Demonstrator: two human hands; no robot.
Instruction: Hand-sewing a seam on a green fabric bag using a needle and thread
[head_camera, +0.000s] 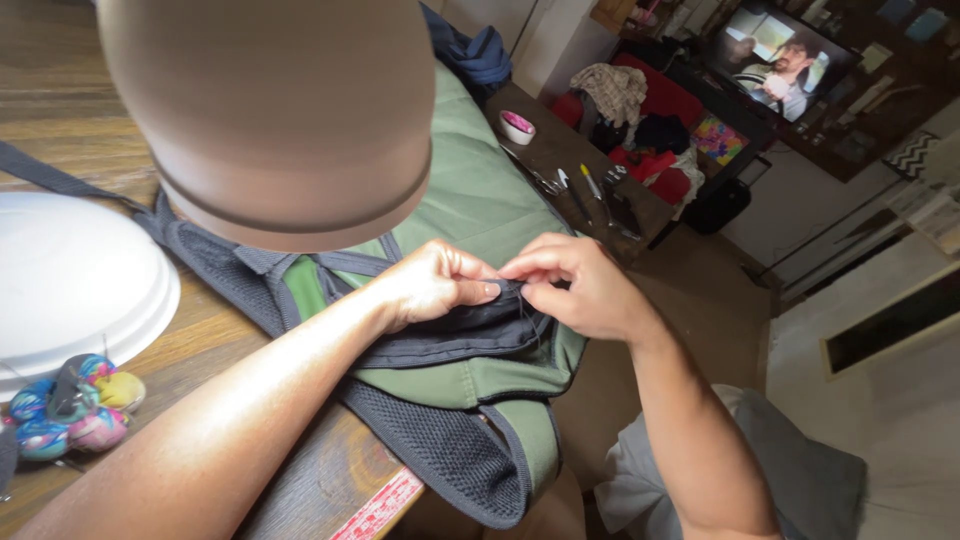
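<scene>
A green backpack (480, 200) with dark mesh padding and grey straps lies across a wooden table (60, 110). My left hand (432, 283) pinches the top edge of a dark fabric flap (460, 330) on the backpack. My right hand (575, 283) pinches the same edge just to the right, fingertips almost touching the left thumb. A thin dark thread appears to run down from my right fingers. Any needle is too small to make out.
A brown lamp shade (270, 110) hangs close at top left. A white round base (70, 280) and a colourful pincushion (70, 405) sit at left. A small pink-and-white bowl (517, 126) and tools (585, 190) lie at the table's far end. A screen (785, 60) glows at the back.
</scene>
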